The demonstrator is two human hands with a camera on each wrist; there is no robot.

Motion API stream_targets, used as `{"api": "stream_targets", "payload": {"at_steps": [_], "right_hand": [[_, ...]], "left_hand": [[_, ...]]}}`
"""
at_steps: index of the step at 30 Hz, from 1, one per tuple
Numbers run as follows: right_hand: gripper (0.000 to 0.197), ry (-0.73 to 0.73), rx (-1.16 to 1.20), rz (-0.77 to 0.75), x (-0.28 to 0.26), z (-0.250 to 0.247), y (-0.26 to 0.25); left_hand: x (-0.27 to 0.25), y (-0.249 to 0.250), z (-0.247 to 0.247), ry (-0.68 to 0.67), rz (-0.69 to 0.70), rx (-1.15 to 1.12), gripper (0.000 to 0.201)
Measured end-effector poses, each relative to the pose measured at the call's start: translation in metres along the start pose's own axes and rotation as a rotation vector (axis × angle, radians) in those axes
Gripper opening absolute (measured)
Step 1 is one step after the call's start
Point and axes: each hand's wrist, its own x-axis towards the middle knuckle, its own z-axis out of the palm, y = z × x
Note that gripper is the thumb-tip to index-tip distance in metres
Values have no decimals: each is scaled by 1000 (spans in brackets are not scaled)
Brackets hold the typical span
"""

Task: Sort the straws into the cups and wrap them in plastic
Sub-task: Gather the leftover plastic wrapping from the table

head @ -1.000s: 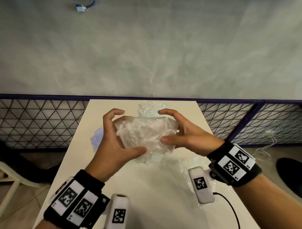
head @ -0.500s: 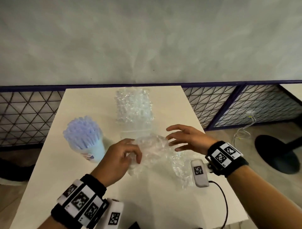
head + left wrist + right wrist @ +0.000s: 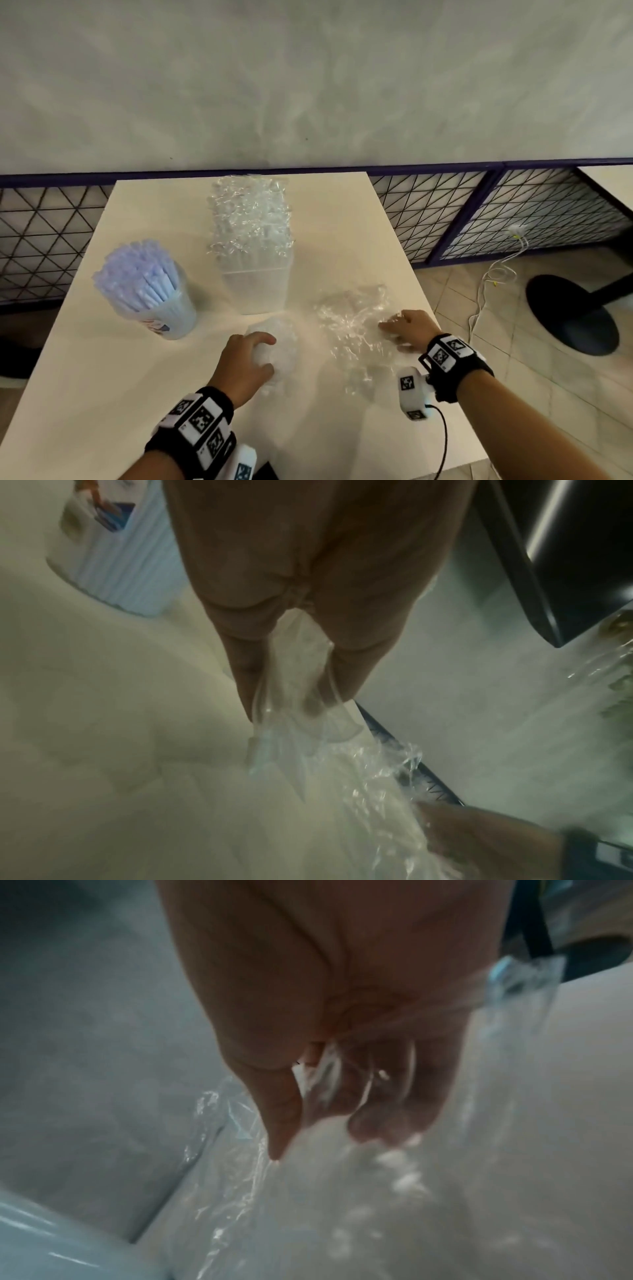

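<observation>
Head view shows the left hand [image 3: 251,359] curled round a crumpled wad of plastic [image 3: 279,346] on the near middle of the table [image 3: 102,394]. To its right, the right hand [image 3: 409,329] pinches a loose plastic sheet [image 3: 352,325] that lies spread flat. Further left stands a cup [image 3: 171,315] full of blue straws [image 3: 137,274]; a wrapped bundle [image 3: 253,240] stands behind. That film looks feather-light, limp and clingy, likely to bunch or stick to itself; taking it by an outer edge seems best.
</observation>
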Motion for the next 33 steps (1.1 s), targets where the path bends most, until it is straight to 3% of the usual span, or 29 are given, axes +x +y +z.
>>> {"api": "stream_targets", "payload": {"at_steps": [3, 5, 7, 10, 13, 16, 19, 22, 26, 30, 33], "right_hand": [[13, -94, 294, -154, -28, -13, -20], [9, -163, 401, -264, -47, -19, -31], [20, -218, 462, -339, -64, -22, -37], [31, -240, 538, -414, -81, -18, -42], [26, -166, 569, -443, -89, -14, -49], [17, -152, 552, -452, -94, -18, -54], [29, -225, 454, -453, -95, -26, -59], [36, -259, 397, -478, -97, -34, -69], [46, -313, 387, -582, -101, -33, -78], [37, -388, 465, -587, -101, -23, -83], [28, -430, 572, -558, -101, -22, -88]], "left_hand": [[3, 14, 8, 9, -80, -107, 27], [3, 25, 9, -33, -114, -248, 49], [3, 42, 11, -117, -92, -375, 69], [1, 70, 14, -293, -12, -606, 77], [-3, 92, 11, -399, 26, -766, 74], [-5, 103, 3, -326, 107, -682, 54], [-3, 106, -4, -246, 186, -554, 18], [-6, 107, -14, -234, 217, -506, 18], [-11, 110, -26, -295, 188, -605, 57], [-10, 115, -30, -243, 211, -503, 25], [-7, 108, -37, -286, 174, -551, 20]]}}
